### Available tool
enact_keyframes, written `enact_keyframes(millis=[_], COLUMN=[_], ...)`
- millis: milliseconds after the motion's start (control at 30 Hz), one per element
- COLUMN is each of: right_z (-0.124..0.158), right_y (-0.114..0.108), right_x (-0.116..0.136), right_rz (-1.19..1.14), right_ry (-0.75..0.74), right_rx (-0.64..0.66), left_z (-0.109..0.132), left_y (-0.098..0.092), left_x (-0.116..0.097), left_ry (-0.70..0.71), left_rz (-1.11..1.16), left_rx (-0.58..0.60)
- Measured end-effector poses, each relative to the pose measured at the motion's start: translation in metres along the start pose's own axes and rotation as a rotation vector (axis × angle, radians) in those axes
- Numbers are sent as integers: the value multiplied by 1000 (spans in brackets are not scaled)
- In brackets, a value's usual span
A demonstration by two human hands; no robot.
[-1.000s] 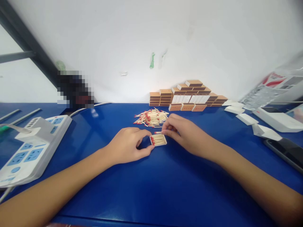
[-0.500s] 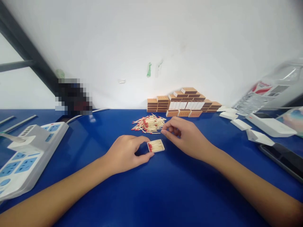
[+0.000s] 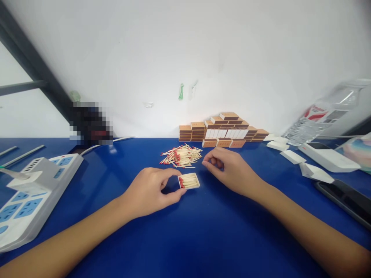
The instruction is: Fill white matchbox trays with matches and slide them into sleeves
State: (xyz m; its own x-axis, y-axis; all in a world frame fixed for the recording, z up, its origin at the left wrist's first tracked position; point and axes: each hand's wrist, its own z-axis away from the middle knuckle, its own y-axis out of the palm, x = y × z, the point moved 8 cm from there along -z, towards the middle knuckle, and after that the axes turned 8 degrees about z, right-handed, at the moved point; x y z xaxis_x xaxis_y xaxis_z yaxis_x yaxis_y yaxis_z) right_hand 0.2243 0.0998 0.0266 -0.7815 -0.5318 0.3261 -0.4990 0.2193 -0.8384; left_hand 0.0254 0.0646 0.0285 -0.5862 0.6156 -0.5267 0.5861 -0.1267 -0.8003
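Observation:
Between its thumb and fingers my left hand (image 3: 153,193) holds the left end of a small white matchbox tray (image 3: 189,180). Red-headed matches lie side by side in the tray, heads to the left. My right hand (image 3: 227,168) hovers to the right of the tray, its fingers curled and thumb near the index finger; whether anything small is between them cannot be made out. Just behind the tray is a loose pile of matches (image 3: 182,155). Stacked matchboxes (image 3: 226,129) stand against the wall, with several in front.
A white power strip (image 3: 55,193) with a plug lies at the left. On the right are folded white papers (image 3: 292,156), a white device (image 3: 329,157), a dark phone (image 3: 344,200) and a tilted plastic bottle (image 3: 324,112).
The view has shifted slightly, with the scene a little lower. My right hand is a bit farther from the match pile. My left hand keeps hold of the tray.

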Motion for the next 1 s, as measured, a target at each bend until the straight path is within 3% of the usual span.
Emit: enact_keyframes(millis=[133,267,333,433,567,733,900,1000], right_z=[-1,-7,-8,2,21,34,32,33], right_y=[-4,-25,-44,-81,-110,-100,-78,-76], right_x=[-4,-27,-53,-107,-162,-199,-211,-212], right_rz=[67,141,156,86,-49,-266,-413,-484], right_ry=[-14,80,220,571,838,1014,1098,1125], right_rx=[6,-66,-126,-289,-391,-360,-331,-371], left_z=[0,1,2,1,1,2,1,1], left_y=[4,7,9,9,8,5,-1,-4], left_x=[2,3,2,4,5,8,7,6], left_ry=[9,7,10,-4,14,19,47,79], left_rz=[22,19,7,-38,-53,-45,-70,-78], left_rx=[21,42,77,90,75,14,-33,-70])
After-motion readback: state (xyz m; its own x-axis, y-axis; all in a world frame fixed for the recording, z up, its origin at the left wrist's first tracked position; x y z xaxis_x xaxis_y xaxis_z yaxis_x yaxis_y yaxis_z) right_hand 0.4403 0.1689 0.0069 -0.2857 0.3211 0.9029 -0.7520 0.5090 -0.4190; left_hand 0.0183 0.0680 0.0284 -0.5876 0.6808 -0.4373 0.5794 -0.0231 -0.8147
